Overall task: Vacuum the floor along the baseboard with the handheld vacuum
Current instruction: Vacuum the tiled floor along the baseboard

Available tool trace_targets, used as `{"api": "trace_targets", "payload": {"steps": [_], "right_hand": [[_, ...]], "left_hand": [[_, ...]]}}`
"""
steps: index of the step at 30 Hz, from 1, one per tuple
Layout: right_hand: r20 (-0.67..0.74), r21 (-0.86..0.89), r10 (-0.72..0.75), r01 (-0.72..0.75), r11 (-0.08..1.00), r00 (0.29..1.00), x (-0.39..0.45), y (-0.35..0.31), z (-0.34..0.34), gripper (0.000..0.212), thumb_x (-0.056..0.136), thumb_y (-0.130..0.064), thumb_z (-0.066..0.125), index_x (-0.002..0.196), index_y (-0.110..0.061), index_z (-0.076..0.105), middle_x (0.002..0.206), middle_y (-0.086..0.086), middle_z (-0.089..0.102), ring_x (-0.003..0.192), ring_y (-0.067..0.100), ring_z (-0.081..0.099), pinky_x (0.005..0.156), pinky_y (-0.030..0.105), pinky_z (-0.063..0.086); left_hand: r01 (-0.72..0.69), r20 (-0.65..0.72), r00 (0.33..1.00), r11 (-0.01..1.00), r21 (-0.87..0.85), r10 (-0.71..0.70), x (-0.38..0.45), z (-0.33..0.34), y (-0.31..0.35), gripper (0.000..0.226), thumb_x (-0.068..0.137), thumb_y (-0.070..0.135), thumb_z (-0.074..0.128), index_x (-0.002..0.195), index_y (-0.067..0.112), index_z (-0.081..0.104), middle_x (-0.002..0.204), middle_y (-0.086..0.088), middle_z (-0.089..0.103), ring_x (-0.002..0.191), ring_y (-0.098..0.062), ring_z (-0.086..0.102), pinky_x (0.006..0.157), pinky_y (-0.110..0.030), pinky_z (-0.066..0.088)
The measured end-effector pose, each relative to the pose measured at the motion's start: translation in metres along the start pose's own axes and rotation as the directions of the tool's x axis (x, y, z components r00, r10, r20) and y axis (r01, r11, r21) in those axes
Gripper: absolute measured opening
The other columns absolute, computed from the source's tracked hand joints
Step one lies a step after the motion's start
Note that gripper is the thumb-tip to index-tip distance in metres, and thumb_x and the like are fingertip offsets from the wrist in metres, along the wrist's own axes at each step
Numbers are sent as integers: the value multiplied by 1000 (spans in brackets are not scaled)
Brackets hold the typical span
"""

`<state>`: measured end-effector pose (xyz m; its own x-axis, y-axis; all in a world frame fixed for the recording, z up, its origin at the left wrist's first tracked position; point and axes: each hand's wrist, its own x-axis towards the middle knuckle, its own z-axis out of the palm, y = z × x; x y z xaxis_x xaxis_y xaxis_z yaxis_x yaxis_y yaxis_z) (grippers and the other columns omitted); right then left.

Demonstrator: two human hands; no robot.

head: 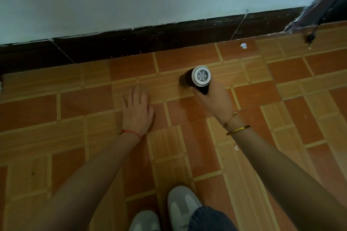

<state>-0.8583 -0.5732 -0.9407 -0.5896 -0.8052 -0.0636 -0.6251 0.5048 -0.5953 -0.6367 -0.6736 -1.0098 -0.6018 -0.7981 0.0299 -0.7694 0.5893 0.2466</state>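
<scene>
Keeping the handheld vacuum (199, 78) low with its nozzle aimed into the seam at the baseboard (150, 43) should serve best, sweeping toward the white scrap (243, 45) beside that edge. The right hand (214, 101) is wrapped tightly around the vacuum's handle, arm extended. The left hand (137, 110) lies flat on the tiled floor (75, 137), fingers spread, gripping nothing.

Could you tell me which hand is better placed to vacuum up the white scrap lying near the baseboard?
The right hand: it already grips the handheld vacuum, nearer the white scrap. The left hand lies flat on the floor, empty.
</scene>
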Motion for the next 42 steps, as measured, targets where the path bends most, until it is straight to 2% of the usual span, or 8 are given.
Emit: {"api": "trace_targets", "payload": {"steps": [5, 8, 15, 21, 26, 33, 39, 42], "right_hand": [[-80, 28, 75, -73, 997, 994, 2, 24, -14, 54, 85, -42, 67, 129, -14, 53, 102, 3, 71, 89, 20, 67, 68, 35, 55], [-19, 47, 66, -65, 997, 998, 3, 35, -20, 56, 84, -47, 66, 130, -17, 53, 105, 0, 71, 91, 18, 67, 72, 35, 56], [-199, 44, 212, -207, 977, 957, 33, 66, -39, 45, 86, -44, 66, 117, -13, 58, 89, 0, 68, 82, 20, 67, 63, 33, 52], [-321, 44, 246, -245, 969, 915, 64, 93, -54, 51, 85, -48, 63, 121, -12, 57, 103, 8, 71, 93, 29, 67, 72, 41, 55], [-329, 51, 232, -228, 972, 915, 77, 112, -58, 57, 83, -53, 62, 122, -12, 57, 99, 3, 71, 89, 22, 67, 68, 33, 53], [-452, 92, 313, -306, 948, 835, 101, 136, -78, 63, 85, -50, 64, 129, -5, 52, 112, 9, 70, 100, 25, 67, 77, 32, 53], [-432, 158, 345, -307, 939, 833, 128, 136, -78, 71, 79, -62, 58, 129, -12, 52, 105, 4, 72, 82, 28, 71, 70, 35, 59], [-386, 120, 295, -269, 956, 874, 134, 135, -74, 67, 79, -62, 57, 123, -12, 56, 102, 2, 72, 84, 22, 70, 65, 14, 50]], "left_hand": [[-78, 68, 994, 995, -55, 82, 18, 7, 42, 58, 94, 35, 29, 145, 9, 39, 152, -19, 38, 143, -38, 30, 117, -64, 23], [-97, 95, 990, 994, -53, 102, 31, 16, 59, 56, 95, 35, 34, 145, 10, 39, 153, -19, 37, 144, -38, 30, 116, -63, 24], [-167, 132, 976, 985, -37, 171, 71, 44, 95, 54, 96, 35, 42, 145, 11, 41, 152, -19, 39, 142, -38, 32, 116, -63, 24], [-229, 133, 964, 973, -31, 231, 107, 59, 131, 60, 93, 40, 32, 146, 12, 40, 153, -18, 38, 144, -37, 30, 117, -65, 20], [-236, 84, 968, 972, -3, 235, 116, 70, 138, 59, 94, 40, 34, 145, 13, 42, 153, -16, 39, 144, -35, 30, 119, -64, 15], [-228, 52, 972, 973, 12, 228, 114, 70, 138, 57, 95, 39, 36, 146, 14, 42, 155, -14, 38, 146, -34, 29, 120, -62, 14], [-234, 32, 972, 972, 17, 234, 114, 72, 138, 57, 95, 38, 42, 146, 13, 43, 156, -13, 38, 146, -33, 29, 120, -62, 15], [-241, 25, 970, 970, 20, 240, 114, 73, 136, 57, 95, 38, 44, 146, 13, 42, 156, -13, 37, 146, -33, 28, 119, -63, 16]]}}
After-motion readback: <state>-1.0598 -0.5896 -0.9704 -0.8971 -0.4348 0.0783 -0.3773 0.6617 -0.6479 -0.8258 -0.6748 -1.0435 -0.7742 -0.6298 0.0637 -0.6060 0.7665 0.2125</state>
